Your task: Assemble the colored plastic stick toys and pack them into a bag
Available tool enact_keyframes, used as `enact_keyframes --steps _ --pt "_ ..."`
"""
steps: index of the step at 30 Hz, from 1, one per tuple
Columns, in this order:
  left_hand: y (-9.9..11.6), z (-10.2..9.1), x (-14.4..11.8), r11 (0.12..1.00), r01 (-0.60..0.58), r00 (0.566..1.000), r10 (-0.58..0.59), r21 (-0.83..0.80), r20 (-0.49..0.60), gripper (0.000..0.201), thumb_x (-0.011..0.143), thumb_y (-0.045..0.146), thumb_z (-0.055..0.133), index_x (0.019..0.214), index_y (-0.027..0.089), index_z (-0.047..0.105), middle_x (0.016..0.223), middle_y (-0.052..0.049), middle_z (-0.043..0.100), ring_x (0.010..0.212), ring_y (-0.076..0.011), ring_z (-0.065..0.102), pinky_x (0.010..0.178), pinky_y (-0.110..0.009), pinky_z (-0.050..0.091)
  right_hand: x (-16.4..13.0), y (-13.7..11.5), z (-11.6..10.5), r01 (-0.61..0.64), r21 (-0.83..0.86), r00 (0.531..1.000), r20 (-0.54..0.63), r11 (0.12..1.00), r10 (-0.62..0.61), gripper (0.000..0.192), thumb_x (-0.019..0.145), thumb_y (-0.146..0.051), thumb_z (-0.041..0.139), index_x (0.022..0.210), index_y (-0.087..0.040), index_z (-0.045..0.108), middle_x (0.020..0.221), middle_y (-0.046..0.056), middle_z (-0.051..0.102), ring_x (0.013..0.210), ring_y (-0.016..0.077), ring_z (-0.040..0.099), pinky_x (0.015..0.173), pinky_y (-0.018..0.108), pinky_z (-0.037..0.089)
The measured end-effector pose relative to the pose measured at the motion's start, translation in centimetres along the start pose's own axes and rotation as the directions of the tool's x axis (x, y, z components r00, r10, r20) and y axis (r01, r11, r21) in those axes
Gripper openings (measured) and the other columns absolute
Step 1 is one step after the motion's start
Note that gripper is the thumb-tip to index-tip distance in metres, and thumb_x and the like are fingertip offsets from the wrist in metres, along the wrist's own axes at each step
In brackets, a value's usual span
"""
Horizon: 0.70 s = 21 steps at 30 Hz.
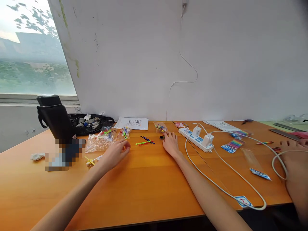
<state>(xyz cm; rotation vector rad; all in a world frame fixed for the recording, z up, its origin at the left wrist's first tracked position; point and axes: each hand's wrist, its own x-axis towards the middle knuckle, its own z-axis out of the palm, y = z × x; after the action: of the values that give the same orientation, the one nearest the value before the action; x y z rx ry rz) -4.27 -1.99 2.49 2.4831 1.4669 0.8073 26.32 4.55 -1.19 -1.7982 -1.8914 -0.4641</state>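
Note:
My left hand hovers low over the table with its fingers loosely bent and apart, and no object shows in it. To its right lie thin plastic pieces, a green one with pointed ends crossing dark blue ones. My right hand rests on the table with its fingers spread. Beside its fingertips is a small round black piece, and just beyond lies a clear bag of coloured pieces. A yellow plastic piece sits left of my left forearm, next to a small brown and white thing.
A white power strip with two chargers stands right of my right hand, its white cable looping forward. A black bottle, clear wrappers and a black bag occupy the left. Another person's hand is at far right.

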Motion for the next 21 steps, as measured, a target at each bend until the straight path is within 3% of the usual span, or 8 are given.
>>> enact_keyframes --steps 3,6,10,13,17,19,21 --pt "0.0 3.2 2.4 0.995 0.012 0.998 -0.005 -0.104 0.07 0.019 0.086 0.025 0.046 0.089 0.021 0.064 0.082 -0.004 0.067 0.073 -0.0194 0.061 0.067 -0.028 0.041 -0.3 0.6 0.2 0.022 -0.068 1.0 0.021 0.997 -0.021 0.03 0.088 -0.013 0.05 0.114 -0.015 0.065 0.115 0.019 0.064 0.11 0.0346 0.049 0.091 0.047 0.035" --pt "-0.9 5.4 3.4 0.968 0.024 0.999 -0.015 -0.248 0.037 0.019 0.085 0.024 0.045 0.091 0.02 0.062 0.073 -0.001 0.063 0.068 -0.0177 0.058 0.063 -0.026 0.039 -0.2 0.6 0.3 0.032 -0.061 0.999 0.024 0.998 -0.031 0.028 0.088 -0.012 0.05 0.111 -0.017 0.066 0.115 0.018 0.064 0.109 0.0334 0.049 0.09 0.046 0.035" --pt "-1.9 5.7 3.0 0.915 0.033 0.999 -0.024 -0.402 0.028 0.019 0.087 0.03 0.047 0.093 0.02 0.062 0.075 0.0 0.063 0.071 -0.0175 0.058 0.066 -0.027 0.042 0.4 0.5 0.3 -0.013 0.013 0.999 -0.029 1.0 0.014 0.025 0.089 -0.015 0.05 0.108 -0.017 0.067 0.111 0.017 0.064 0.109 0.0336 0.048 0.091 0.047 0.037" --pt "-2.1 5.3 2.8 0.866 0.081 0.996 -0.09 -0.493 0.005 0.02 0.087 0.033 0.049 0.096 0.02 0.061 0.082 -0.001 0.066 0.076 -0.0178 0.061 0.071 -0.028 0.046 0.8 -0.4 0.0 -0.006 0.208 0.995 -0.095 0.978 0.027 0.024 0.092 -0.02 0.048 0.108 -0.019 0.066 0.111 0.014 0.063 0.109 0.0316 0.05 0.093 0.047 0.039" --pt "-2.2 5.5 2.9 0.703 0.103 0.994 -0.095 -0.703 0.051 0.03 0.086 0.035 0.056 0.112 0.02 0.055 0.11 -0.007 0.069 0.095 -0.0188 0.067 0.089 -0.033 0.05 -0.2 -3.9 -0.6 0.177 0.59 0.984 -0.086 0.788 -0.156 0.022 0.096 -0.027 0.049 0.11 -0.022 0.065 0.11 0.009 0.062 0.102 0.0228 0.057 0.093 0.038 0.046" --pt "-2.1 5.6 2.8 0.632 0.099 0.994 -0.033 -0.768 0.102 0.038 0.085 0.036 0.06 0.119 0.02 0.053 0.118 -0.009 0.068 0.104 -0.0201 0.066 0.095 -0.035 0.05 -1.2 -6.2 -0.9 0.266 0.685 0.948 -0.06 0.678 -0.311 0.023 0.096 -0.028 0.051 0.114 -0.023 0.064 0.111 0.008 0.062 0.103 0.0206 0.059 0.092 0.035 0.047" --pt "-2.1 5.6 2.8 0.618 0.088 0.992 0.014 -0.781 0.124 0.039 0.084 0.037 0.063 0.118 0.019 0.056 0.118 -0.01 0.068 0.107 -0.0216 0.065 0.097 -0.036 0.049 -2.1 -8.0 -1.2 0.341 0.735 0.889 -0.05 0.586 -0.454 0.025 0.093 -0.026 0.056 0.117 -0.023 0.061 0.114 0.007 0.063 0.107 0.0201 0.058 0.093 0.034 0.047"
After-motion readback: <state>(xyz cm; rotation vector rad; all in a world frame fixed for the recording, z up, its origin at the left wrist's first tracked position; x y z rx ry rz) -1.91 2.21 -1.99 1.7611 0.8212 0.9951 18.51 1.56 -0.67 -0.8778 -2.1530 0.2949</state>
